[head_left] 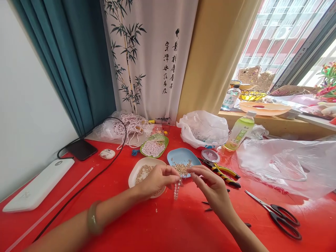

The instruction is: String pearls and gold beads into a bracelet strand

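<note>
My left hand (163, 177) pinches a short strand of clear beads (176, 190) between thumb and fingertips, and the strand hangs down over the red table. At the near edge of the blue dish (197, 160), my right hand (210, 182) has its thumb and fingers drawn together in a pinch. Whatever is between those fingertips is too small to make out. Small gold beads (181, 168) lie in the blue dish just behind the fingertips. Partly under my left wrist stands a cream dish (132, 175) with more gold beads.
Behind the dishes is a green tray (166, 143) of pearly beads. Yellow-black pliers (223, 173), scissors (275, 210) and a spool (210, 156) lie to the right, near a drink bottle (240, 131) and plastic bags (286, 164). A black cable (101, 172) crosses the left side.
</note>
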`<state>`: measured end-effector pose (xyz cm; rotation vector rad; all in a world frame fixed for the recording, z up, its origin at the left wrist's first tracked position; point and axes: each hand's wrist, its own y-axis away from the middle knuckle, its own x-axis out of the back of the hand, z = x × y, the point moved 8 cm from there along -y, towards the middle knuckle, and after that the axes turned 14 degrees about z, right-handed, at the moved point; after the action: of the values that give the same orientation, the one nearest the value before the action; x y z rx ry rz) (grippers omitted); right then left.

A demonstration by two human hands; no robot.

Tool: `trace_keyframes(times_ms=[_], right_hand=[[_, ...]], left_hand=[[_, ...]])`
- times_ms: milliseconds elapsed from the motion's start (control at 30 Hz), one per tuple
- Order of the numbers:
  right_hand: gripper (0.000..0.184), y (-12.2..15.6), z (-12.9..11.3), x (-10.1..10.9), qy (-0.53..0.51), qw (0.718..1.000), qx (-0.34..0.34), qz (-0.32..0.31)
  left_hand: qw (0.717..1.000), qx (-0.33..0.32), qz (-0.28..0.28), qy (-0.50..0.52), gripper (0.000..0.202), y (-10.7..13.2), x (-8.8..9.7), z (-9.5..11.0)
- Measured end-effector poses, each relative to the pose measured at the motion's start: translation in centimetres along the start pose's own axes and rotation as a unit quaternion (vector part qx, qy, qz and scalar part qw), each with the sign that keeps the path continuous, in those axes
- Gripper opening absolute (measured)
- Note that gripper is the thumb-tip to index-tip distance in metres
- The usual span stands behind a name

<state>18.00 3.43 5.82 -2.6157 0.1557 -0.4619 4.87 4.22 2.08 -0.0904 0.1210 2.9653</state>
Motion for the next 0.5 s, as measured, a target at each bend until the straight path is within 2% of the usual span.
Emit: trace_keyframes(times_ms=[167,367,500], right_hand=[[0.016,-0.1,0.1,0.4,-0.018,0.999,-0.026,0.016],[0.016,0.1,-0.4,-0.7,-0.014,0.999,-0.024,-0.036],[0.015,0.0,-0.4,-0.2,-0.019,0.999,-0.027,-0.012]], left_hand=[[1.0,0.002,-0.013,0.012,0.013,0.3,-0.3,0.2],[1.0,0.002,-0.018,0.021,0.01,0.3,-0.5,0.1],[0.999,0.004,-0.023,0.038,0.01,0.2,-0.5,0.0]])
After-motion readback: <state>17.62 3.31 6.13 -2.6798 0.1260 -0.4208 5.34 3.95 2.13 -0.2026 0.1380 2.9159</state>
